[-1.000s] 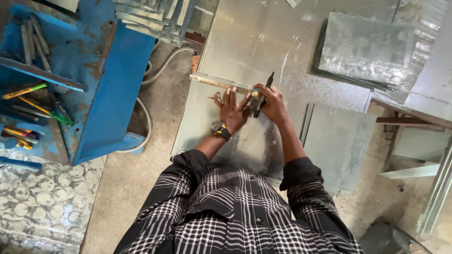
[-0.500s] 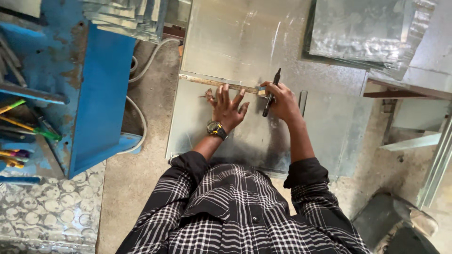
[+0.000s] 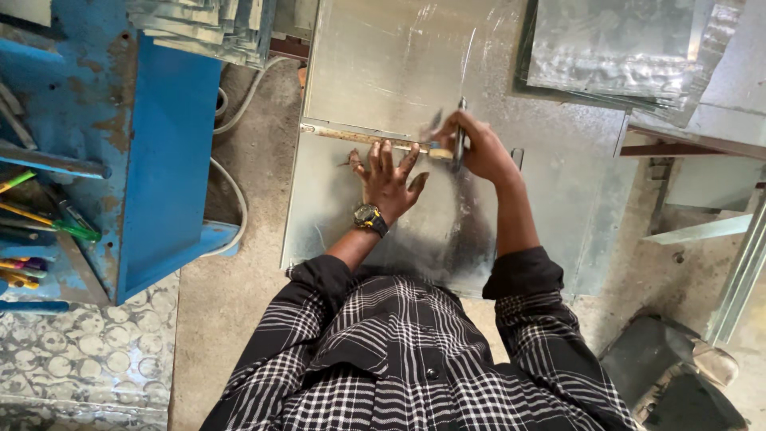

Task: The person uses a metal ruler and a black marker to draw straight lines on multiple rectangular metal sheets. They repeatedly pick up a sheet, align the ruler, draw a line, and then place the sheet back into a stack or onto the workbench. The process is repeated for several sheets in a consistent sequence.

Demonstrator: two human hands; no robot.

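We are pressing our left hand [image 3: 388,177], fingers spread flat, on the metal sheet [image 3: 383,72], fingertips touching the wooden ruler [image 3: 363,139] at its twelve o'clock. Our right hand [image 3: 477,149] is gripping a dark marker [image 3: 459,132] upright at the ruler's three o'clock end.

Concrete floor [image 3: 231,295]; metal sheet [image 3: 383,72] flat on it.

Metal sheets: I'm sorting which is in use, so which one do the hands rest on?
The large sheet on the floor, under the left hand and ruler; the other stacks lie untouched top left and top right.
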